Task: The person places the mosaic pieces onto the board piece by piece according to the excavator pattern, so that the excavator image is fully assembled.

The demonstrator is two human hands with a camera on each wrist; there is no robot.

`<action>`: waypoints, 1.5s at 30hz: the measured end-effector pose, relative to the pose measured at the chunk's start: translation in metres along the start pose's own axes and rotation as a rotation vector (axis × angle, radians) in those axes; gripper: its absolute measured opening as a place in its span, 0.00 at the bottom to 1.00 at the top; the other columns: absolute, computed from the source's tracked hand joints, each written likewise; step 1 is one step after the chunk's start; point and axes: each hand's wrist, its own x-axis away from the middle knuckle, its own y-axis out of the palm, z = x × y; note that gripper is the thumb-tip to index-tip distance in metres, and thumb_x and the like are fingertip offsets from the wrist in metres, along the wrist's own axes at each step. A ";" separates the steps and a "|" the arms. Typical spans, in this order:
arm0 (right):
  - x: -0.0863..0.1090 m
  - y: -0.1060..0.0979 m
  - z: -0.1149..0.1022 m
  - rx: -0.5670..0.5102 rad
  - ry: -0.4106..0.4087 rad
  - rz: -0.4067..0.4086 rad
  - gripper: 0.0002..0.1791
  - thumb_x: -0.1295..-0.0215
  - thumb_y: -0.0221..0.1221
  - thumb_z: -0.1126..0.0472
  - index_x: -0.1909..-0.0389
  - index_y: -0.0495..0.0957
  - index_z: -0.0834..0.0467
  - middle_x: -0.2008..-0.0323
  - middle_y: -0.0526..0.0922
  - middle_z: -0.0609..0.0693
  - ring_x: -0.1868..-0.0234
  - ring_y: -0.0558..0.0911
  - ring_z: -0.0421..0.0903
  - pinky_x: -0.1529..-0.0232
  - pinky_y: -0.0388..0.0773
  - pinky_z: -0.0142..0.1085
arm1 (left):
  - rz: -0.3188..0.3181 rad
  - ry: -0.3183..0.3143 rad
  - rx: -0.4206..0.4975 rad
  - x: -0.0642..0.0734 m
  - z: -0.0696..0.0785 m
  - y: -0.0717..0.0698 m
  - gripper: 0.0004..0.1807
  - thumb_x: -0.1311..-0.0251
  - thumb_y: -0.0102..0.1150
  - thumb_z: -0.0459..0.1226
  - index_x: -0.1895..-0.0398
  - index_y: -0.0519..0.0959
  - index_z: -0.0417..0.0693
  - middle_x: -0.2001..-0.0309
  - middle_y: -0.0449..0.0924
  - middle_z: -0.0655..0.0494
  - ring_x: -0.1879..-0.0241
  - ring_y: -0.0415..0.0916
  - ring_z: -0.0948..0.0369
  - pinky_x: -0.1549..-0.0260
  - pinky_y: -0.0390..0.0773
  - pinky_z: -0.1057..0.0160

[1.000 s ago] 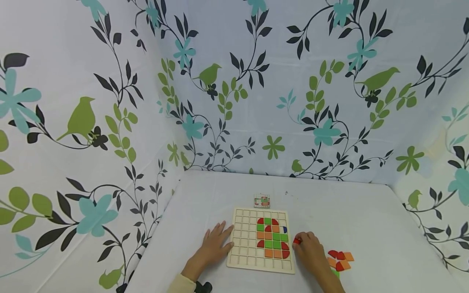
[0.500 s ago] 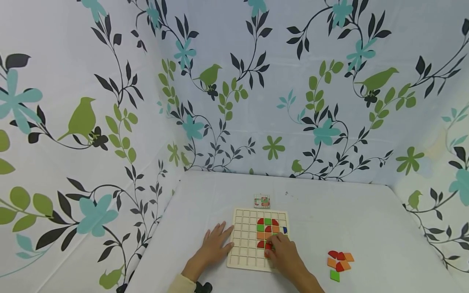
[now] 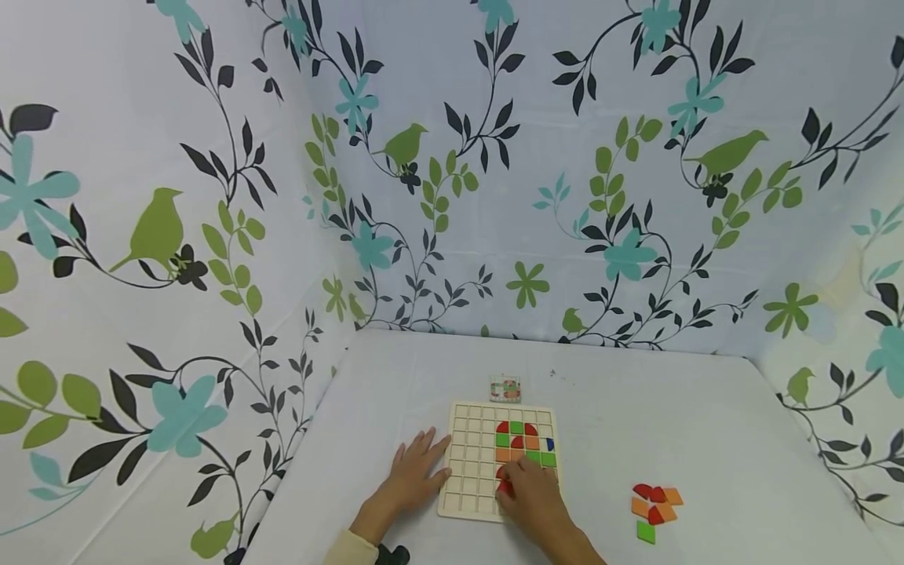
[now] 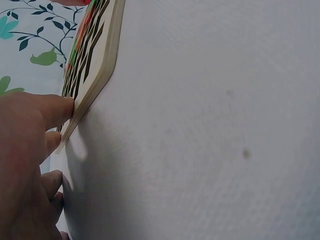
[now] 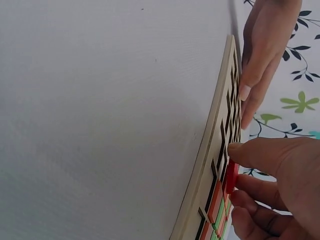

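Note:
A pale wooden grid board [image 3: 468, 485] lies on the table, with red, green, orange and blue pieces in its right half. My left hand [image 3: 412, 476] has its fingers spread, thumb and fingertips touching the board's left edge. Over the lower middle of the grid, my right hand [image 3: 535, 501] pinches a red piece [image 5: 231, 176] between thumb and fingers. In the right wrist view this piece is seen edge-on at the board's surface, partly covered by the fingers; whether it sits in a cell I cannot tell. Part of the coloured pattern is hidden under the right hand.
Several loose red and orange pieces [image 3: 657, 503] lie together right of the board, with a green rhombus [image 3: 646, 532] just in front. Behind the board is a small patterned card [image 3: 504, 388]. A patterned curtain [image 3: 452, 259] surrounds the white table [image 3: 636, 408].
My right hand has moved left from beside the board's right edge to over its lower cells, carrying the red piece. My left hand has stayed in place.

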 end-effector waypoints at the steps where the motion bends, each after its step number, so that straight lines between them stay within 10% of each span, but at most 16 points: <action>1: 0.000 0.000 0.000 0.010 0.005 -0.006 0.15 0.42 0.77 0.53 0.60 0.83 0.51 0.65 0.77 0.41 0.63 0.72 0.41 0.59 0.69 0.42 | 0.000 0.001 -0.002 0.000 0.000 0.000 0.34 0.25 0.58 0.50 0.20 0.67 0.50 0.18 0.57 0.38 0.19 0.52 0.36 0.25 0.46 0.24; 10: 0.000 0.000 -0.001 0.029 0.021 -0.022 0.17 0.44 0.79 0.49 0.59 0.84 0.50 0.67 0.73 0.40 0.63 0.71 0.41 0.57 0.68 0.44 | 0.024 0.013 -0.006 -0.002 -0.006 0.007 0.34 0.25 0.57 0.50 0.20 0.67 0.50 0.18 0.57 0.37 0.19 0.51 0.35 0.26 0.45 0.24; 23: 0.004 -0.004 0.007 0.015 -0.162 -0.013 0.09 0.37 0.74 0.62 0.63 0.85 0.45 0.62 0.82 0.39 0.59 0.76 0.44 0.63 0.65 0.39 | -0.006 -0.013 -0.008 -0.001 -0.002 0.003 0.34 0.25 0.58 0.51 0.20 0.67 0.51 0.18 0.56 0.39 0.18 0.51 0.37 0.25 0.46 0.25; 45: -0.002 0.000 0.006 -0.010 -0.070 -0.007 0.12 0.39 0.76 0.51 0.59 0.86 0.48 0.61 0.81 0.40 0.57 0.78 0.43 0.62 0.64 0.38 | -0.014 -0.027 -0.006 -0.002 0.000 0.000 0.34 0.25 0.59 0.50 0.20 0.67 0.51 0.18 0.57 0.38 0.18 0.51 0.37 0.25 0.46 0.25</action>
